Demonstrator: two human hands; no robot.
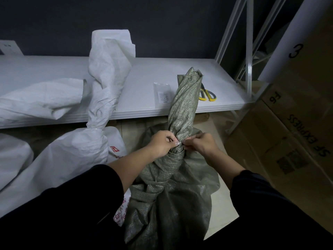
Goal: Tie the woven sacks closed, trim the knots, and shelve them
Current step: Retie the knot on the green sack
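Cinching the neck of the green sack (171, 195) is judged to be the step in hand. The sack stands on the floor just in front of the white shelf (144, 73), and its twisted top rises past the shelf edge.

- The left hand (162, 143) is curled round the gathered neck, with thumb and forefinger pinched at the throat.
- The right hand (203, 144) is pinched at the same spot from the other side, its fingertips nearly meeting the left's.
- A thin pale bit shows between the fingertips. Whether it is a cord or tie cannot be told, as it is too small.

To do it well:
- The twist should be locked by the left hand while the right works, with no slack let out.
- The binding should be seated low, at the base of the twist and right above the bulk.
- It should be pulled snug before any knot is set.
- Enough tail should be left for a clean trim.

The scissors (207, 94) lie on the shelf just behind the neck and are partly hidden by it, so they look reachable for the trim. A clear packet (162, 94) lies near them.

A white sack (77, 152) stands just to the left with its neck already twisted and bound. Cardboard boxes (288, 141) are stacked to the right.

Trimming and shelving of the green sack are not yet done.
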